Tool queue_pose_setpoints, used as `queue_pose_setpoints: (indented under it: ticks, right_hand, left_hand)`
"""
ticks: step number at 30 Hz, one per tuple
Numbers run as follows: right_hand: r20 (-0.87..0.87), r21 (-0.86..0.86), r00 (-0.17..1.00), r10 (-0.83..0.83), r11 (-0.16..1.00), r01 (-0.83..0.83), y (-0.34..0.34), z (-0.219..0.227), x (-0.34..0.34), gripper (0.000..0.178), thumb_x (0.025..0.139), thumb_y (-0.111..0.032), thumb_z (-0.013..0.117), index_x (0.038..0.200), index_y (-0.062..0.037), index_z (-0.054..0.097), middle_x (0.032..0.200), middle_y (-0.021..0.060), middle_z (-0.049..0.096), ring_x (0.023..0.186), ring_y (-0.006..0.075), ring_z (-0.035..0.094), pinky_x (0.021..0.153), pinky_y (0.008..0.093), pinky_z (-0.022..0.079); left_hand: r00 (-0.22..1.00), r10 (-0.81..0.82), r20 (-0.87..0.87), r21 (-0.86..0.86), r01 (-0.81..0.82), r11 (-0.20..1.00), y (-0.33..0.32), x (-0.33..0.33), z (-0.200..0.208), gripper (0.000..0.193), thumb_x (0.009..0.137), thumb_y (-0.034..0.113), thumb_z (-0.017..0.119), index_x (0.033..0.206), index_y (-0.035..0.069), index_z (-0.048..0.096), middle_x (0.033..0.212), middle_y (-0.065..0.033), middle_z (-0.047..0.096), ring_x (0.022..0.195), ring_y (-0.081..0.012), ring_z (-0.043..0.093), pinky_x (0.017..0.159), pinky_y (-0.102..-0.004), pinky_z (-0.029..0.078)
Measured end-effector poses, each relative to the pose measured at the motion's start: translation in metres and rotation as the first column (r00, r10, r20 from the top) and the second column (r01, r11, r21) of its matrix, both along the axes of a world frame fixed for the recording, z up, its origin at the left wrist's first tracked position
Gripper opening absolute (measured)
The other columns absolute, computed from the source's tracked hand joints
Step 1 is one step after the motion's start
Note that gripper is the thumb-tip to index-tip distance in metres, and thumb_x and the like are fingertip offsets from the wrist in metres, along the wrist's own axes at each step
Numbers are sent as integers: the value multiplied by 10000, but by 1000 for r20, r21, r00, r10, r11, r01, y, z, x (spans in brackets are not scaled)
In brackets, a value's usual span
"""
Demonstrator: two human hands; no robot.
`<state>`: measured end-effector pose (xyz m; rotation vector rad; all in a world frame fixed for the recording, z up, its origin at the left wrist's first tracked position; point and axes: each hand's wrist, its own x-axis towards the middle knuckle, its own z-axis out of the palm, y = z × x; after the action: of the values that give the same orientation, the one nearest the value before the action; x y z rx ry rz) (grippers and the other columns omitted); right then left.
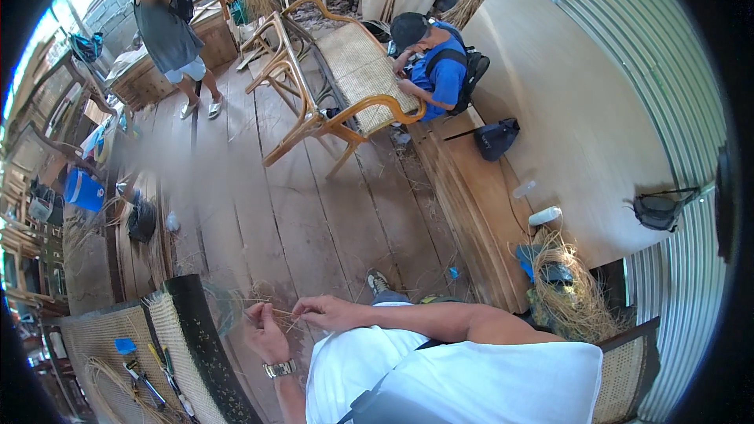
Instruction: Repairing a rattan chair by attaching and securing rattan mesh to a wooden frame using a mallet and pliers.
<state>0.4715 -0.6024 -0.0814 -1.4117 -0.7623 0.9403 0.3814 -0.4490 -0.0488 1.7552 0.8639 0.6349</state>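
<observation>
Close together in front of my white shirt, both hands are at work on a thin strand of rattan cane (pixel 292 325). My left hand (pixel 267 339), a metal watch on its wrist, has thumb and fingers pinched on the strand. Palm down, my right hand (pixel 326 313) pinches it too, with fingers bent. Left of my hands is a dark-framed woven cane panel (pixel 86 338). On it lie a hammer-like tool (pixel 145 385), a long-handled hand tool (pixel 177 385), a blue scrap (pixel 125 346) and a loose coil of cane (pixel 110 381).
Ahead, a person in blue (pixel 441 71) bends over a rattan bench (pixel 357 71). Another person (pixel 171 23) stands far left. Right are stacked boards (pixel 463 204), a large plywood sheet (pixel 565 110) and a cane bundle (pixel 573 283). A blue bucket (pixel 84 190) stands left.
</observation>
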Motion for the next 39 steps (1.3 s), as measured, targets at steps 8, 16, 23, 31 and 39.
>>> queue_pose_setpoints:
  ticks: [8,16,23,31,39]
  right_hand:
    - [253,-170,967,-14,984,59,-47,-35,23,253,988,-275,536,1051,-40,604,961,212,663,889,398,640,776,447,494]
    - [404,-845,914,41,399,356,-329,-142,77,243,968,-359,562,1099,-167,635,1048,209,673,1021,412,635,822,505,491]
    - [585,-804,793,-171,12,595,-347,-146,87,398,959,-335,531,1091,27,634,1079,283,658,1060,457,621,919,513,493]
    - [343,-244,939,-19,964,109,-90,-76,86,503,920,-398,640,1252,-22,614,1237,200,639,1127,323,617,945,428,489]
    - [96,-55,995,29,998,-24,-15,0,61,184,926,-138,621,1033,12,634,838,130,717,773,235,693,730,376,539]
  left_hand:
    - [863,501,-57,640,-353,682,79,-42,38,126,971,146,600,943,37,656,927,-105,695,808,-258,657,739,-391,520]
    - [656,753,-54,749,-472,465,167,-191,29,222,985,224,600,983,8,649,944,-124,699,836,-274,655,764,-385,516]
    - [871,477,-121,447,-381,809,95,-106,2,205,934,206,682,962,6,643,923,-123,680,820,-257,635,781,-377,518]
    - [913,-324,-248,-45,324,945,-48,34,2,86,891,77,722,905,26,654,853,-31,693,753,-97,604,697,-271,494]
    - [967,-244,-71,-81,238,968,-39,32,2,113,893,98,729,899,19,648,793,-12,668,692,-77,570,647,-258,465]
